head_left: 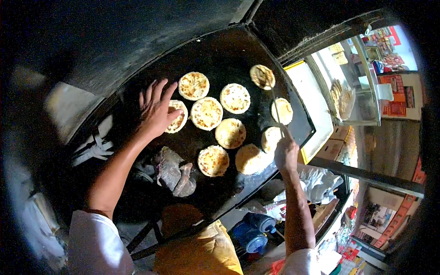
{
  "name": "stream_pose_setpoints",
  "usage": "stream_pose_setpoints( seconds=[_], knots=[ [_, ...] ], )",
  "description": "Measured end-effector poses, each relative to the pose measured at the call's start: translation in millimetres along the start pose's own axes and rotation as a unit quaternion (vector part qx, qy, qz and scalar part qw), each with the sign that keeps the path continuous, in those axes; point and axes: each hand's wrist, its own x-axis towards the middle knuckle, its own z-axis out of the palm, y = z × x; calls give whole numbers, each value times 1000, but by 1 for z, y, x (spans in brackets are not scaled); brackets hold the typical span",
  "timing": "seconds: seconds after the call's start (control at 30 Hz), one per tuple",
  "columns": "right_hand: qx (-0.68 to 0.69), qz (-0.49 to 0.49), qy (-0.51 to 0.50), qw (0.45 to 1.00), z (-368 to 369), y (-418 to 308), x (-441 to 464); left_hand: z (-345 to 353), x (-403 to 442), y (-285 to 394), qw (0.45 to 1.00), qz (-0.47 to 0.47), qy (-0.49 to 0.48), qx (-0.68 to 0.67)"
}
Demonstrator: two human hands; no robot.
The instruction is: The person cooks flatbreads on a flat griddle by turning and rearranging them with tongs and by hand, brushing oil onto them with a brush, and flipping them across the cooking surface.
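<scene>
Several round browned flatbreads (206,113) lie on a dark griddle (151,133). My left hand (158,109) has its fingers spread, with the thumb over a flatbread (176,123) at the left of the group. Closed around a long thin metal tool (276,107) is my right hand (286,153), above the griddle's right side. The tool reaches away to the farthest flatbread (262,76); I cannot make out the shape of its tip. Close to my right hand are a flatbread (272,139) and a paler one (250,159).
A crumpled dark cloth (170,169) lies on the near left of the griddle. Right of it stand a yellow-edged white tray (316,110) and a glass case (357,87) with breads inside. Blue water jugs (252,231) and plastic bags (321,183) sit below the near edge.
</scene>
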Motion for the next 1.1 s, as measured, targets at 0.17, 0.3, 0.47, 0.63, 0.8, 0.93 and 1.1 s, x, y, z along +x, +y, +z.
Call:
stream_pose_setpoints(
  seconds=[0.17,0.3,0.47,0.63,0.8,0.93,1.1],
  knots=[
    [-157,-62,-72,983,5,-103,-11,-7,-23,-9,1000,-30,1,7],
    [15,-51,-8,999,-5,-63,-50,-16,-47,16,998,-54,-22,3],
    [190,271,86,940,-46,-52,-137,-21,-74,67,988,-63,-138,-28],
    [125,187,40,974,-29,-13,-117,-26,-85,109,986,-25,-162,17],
    [69,133,-28,988,-29,-47,-89,-18,-75,102,995,-6,-80,62],
    [182,163,15,970,-52,-16,-167,-22,-58,101,994,-23,-30,105],
    [253,160,3,954,-67,30,-309,-35,-99,139,998,21,26,46]
  ],
)
